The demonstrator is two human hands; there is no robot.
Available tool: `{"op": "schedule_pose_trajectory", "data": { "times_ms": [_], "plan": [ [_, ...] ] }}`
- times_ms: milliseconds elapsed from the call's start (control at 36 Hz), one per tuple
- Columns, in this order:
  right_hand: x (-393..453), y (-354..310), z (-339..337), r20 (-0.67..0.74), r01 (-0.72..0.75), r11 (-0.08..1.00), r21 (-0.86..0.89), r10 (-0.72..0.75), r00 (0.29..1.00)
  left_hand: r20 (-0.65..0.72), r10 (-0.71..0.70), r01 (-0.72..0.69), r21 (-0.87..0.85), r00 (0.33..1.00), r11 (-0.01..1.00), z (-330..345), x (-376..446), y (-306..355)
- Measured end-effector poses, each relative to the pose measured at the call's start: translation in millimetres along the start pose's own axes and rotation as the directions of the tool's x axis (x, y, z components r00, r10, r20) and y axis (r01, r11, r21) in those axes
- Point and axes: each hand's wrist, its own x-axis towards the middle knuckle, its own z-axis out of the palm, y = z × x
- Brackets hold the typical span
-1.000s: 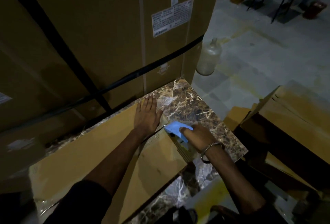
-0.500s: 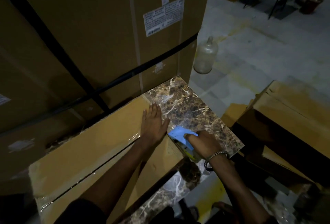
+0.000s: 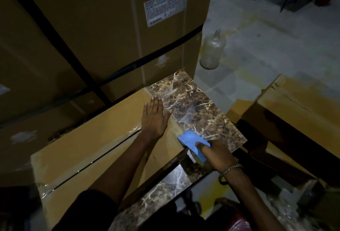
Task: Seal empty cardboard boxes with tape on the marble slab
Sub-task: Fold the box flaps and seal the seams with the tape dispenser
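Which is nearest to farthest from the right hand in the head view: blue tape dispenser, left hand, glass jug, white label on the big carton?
1. blue tape dispenser: gripped by the right hand.
2. left hand: flat on the box, to the left.
3. glass jug: on the floor beyond the slab.
4. white label: high on the carton.

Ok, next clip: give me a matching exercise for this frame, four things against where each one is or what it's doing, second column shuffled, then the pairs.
Things:
1. left hand
2. right hand
3. glass jar
4. cardboard box

Places or states:
A. stands on the floor beyond the slab's far corner
B. lies on the marble slab, clear tape along its seam
C. grips the blue tape dispenser at the box's end
D. rests flat, fingers straight, on the box top

Pairs: 1-D, 2-C, 3-A, 4-B
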Motion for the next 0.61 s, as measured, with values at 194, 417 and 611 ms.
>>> {"op": "schedule_pose_trajectory", "data": {
  "times_ms": [194,417,611],
  "plan": [
    [4.2,2.8,-2.8,0.022,-0.003,0.998,0.061,0.002,1.0,0.084,0.037,-0.033,-0.046,0.996,0.998,6.2,-29.5,47.3],
    [-1.7,18.8,0.0,0.05,0.083,0.993,0.088,-0.087,0.995,0.015,0.087,-0.086,-0.017,0.996,0.996,21.1,-34.3,43.0],
    [-13.1,46.0,-10.2,0.022,0.067,0.987,0.148,-0.071,0.997,0.012,0.075,-0.075,-0.016,0.997,0.997,22.1,-33.9,42.2]
  ]
}}
